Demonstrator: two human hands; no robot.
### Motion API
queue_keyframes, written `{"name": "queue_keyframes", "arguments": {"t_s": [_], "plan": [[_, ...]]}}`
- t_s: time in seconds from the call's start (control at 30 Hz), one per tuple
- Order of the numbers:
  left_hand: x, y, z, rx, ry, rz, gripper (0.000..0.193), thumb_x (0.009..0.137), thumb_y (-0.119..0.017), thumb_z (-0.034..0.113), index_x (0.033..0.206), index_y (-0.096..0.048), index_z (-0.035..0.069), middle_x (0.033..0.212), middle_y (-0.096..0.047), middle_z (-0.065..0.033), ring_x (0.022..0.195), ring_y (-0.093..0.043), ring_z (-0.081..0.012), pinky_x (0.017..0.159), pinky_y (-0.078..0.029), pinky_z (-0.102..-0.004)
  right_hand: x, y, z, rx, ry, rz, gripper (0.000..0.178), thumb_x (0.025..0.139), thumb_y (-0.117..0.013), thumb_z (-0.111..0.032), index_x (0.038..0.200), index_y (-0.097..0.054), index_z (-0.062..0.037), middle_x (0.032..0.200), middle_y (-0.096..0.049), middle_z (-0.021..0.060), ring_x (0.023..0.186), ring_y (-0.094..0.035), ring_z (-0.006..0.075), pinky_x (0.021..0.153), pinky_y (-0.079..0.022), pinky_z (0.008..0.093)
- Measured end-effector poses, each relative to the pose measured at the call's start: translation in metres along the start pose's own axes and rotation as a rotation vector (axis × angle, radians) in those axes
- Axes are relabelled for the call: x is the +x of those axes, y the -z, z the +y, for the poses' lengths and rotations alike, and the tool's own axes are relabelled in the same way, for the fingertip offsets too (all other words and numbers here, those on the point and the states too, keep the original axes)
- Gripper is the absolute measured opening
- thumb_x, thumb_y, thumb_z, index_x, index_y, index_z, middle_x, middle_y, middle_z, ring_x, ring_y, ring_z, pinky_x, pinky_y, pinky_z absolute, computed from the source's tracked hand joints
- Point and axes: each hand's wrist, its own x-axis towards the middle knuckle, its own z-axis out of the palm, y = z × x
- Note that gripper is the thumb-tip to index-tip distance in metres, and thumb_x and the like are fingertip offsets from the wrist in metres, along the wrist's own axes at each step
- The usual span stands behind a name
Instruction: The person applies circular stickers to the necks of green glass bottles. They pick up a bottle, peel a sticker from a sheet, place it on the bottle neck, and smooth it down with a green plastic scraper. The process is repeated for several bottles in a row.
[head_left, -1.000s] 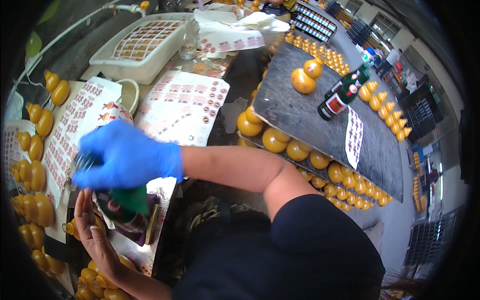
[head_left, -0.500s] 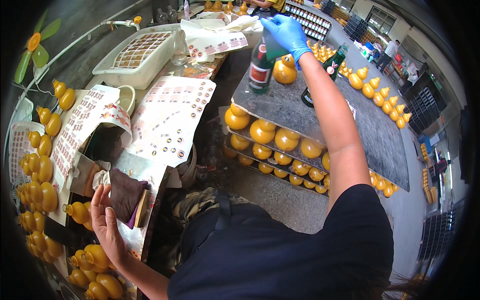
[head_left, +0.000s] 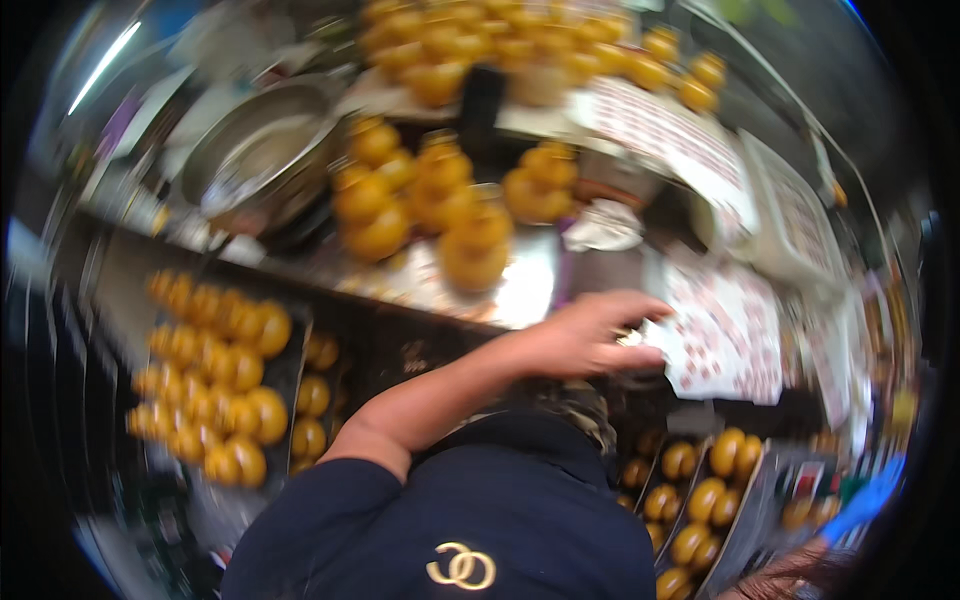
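My bare left hand [head_left: 600, 335] reaches across the table's front edge, its thumb and fingers apart around a small gap. Close to its fingertips lies a white sheet of printed labels [head_left: 728, 350]. A dark cloth [head_left: 608, 272] with a crumpled white cloth [head_left: 603, 228] on it is just beyond the hand. My right hand [head_left: 868, 502], in a blue glove, is far out at the right rim; blur hides its fingers and whether it holds anything. Beside it a green bottle [head_left: 806, 482] with a red label shows indistinctly. Yellow gourd-shaped bottles [head_left: 475, 250] stand on the table left of the cloths.
A round metal basin [head_left: 262, 150] sits at the table's left end. More yellow gourd bottles [head_left: 440, 45] crowd the back. Boards bearing gourd bottles stand low at left [head_left: 215, 370] and right [head_left: 705, 510]. A white tub [head_left: 790, 205] stands at the back right.
My view has swung left toward the table, blurring everything. The right hand, earlier gripping a green bottle over the stacked boards, is now at the right rim. My left hand still has fingers apart.
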Motion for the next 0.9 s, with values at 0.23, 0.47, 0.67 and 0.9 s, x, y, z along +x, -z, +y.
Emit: {"name": "queue_keyframes", "arguments": {"t_s": [0.23, 0.47, 0.67, 0.9], "plan": [[-0.129, 0.025, 0.003, 0.073, -0.019, 0.377, 0.046, 0.088, -0.065, 0.029, 0.122, -0.053, 0.000, 0.114, -0.058, -0.0183, 0.108, -0.057, -0.0313, 0.090, -0.046, -0.0372, -0.048, -0.005, -0.436, 1.248, 0.069, -0.635, 0.033, 0.099, -0.047, -0.023, 0.121, -0.058, -0.0008, 0.111, -0.061, 0.0068, 0.101, -0.056, 0.0159, 0.090, -0.043, 0.0278], [-0.386, 0.001, 0.070, 0.410, 0.305, 1.561, 0.032, 0.090, -0.065, 0.018, 0.117, -0.059, 0.002, 0.107, -0.065, -0.0070, 0.101, -0.061, -0.0159, 0.092, -0.047, -0.0309, -0.067, 0.109, -0.628, 1.523, 0.572, -0.882, 0.040, 0.100, -0.046, -0.031, 0.108, -0.067, 0.0021, 0.091, -0.068, 0.0080, 0.068, -0.054, 0.0151, 0.064, -0.045, 0.0284], [-0.553, -0.090, 0.146, 1.401, 0.318, 2.550, 0.013, 0.095, -0.056, 0.012, 0.104, -0.061, 0.004, 0.096, -0.064, -0.0011, 0.084, -0.057, -0.0063, 0.075, -0.046, -0.0217, -0.069, 0.134, -0.690, 1.539, 0.852, -1.001, 0.046, 0.099, -0.048, -0.039, 0.111, -0.064, 0.0020, 0.102, -0.068, 0.0120, 0.083, -0.061, 0.0184, 0.073, -0.049, 0.0294], [-0.707, -0.106, 0.171, 1.687, 1.131, 2.772, 0.059, 0.087, -0.062, 0.020, 0.138, -0.037, 0.005, 0.125, -0.048, -0.0260, 0.116, -0.048, -0.0389, 0.103, -0.037, -0.0441, -0.077, 0.103, -0.708, 1.461, 0.903, -1.060, 0.027, 0.098, -0.049, -0.013, 0.110, -0.064, 0.0042, 0.101, -0.066, 0.0065, 0.087, -0.059, 0.0141, 0.080, -0.046, 0.0259]]}}
